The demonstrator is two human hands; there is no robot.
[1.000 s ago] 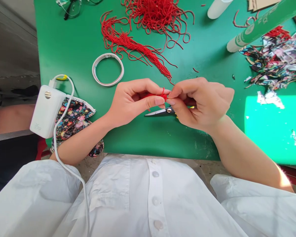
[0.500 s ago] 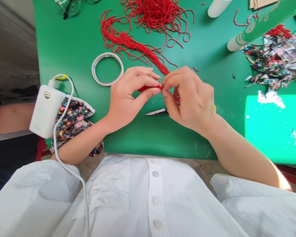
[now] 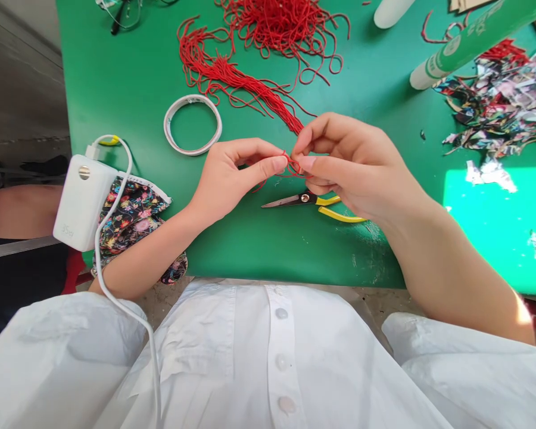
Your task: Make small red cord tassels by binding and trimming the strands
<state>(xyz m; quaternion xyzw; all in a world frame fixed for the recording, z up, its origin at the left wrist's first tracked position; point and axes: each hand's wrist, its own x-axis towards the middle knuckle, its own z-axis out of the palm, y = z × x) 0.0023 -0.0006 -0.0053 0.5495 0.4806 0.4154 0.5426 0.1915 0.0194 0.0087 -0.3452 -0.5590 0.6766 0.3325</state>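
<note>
Between my fingertips is a thin red cord (image 3: 291, 169), looped where the two hands meet. My left hand (image 3: 234, 179) pinches one part of it between thumb and forefinger. My right hand (image 3: 351, 158) grips the cord from the other side, its lower fingers curled in. Just below lie scissors (image 3: 304, 198) with dark blades and yellow handles, partly behind my right hand. Beyond my hands stretches a bundle of red cords (image 3: 250, 83), its near end close to my right fingers.
A tangled heap of red cords (image 3: 286, 24) is at the back. A white ring (image 3: 193, 125) lies left. A power bank (image 3: 83, 202) with a cable rests on floral fabric (image 3: 138, 208). Fabric scraps (image 3: 495, 113) and a green-white tube (image 3: 469, 44) are at right.
My right hand has turned and lifted slightly, uncovering the yellow scissor handles. The red cord now shows as open loops between my fingers instead of a tight bunch.
</note>
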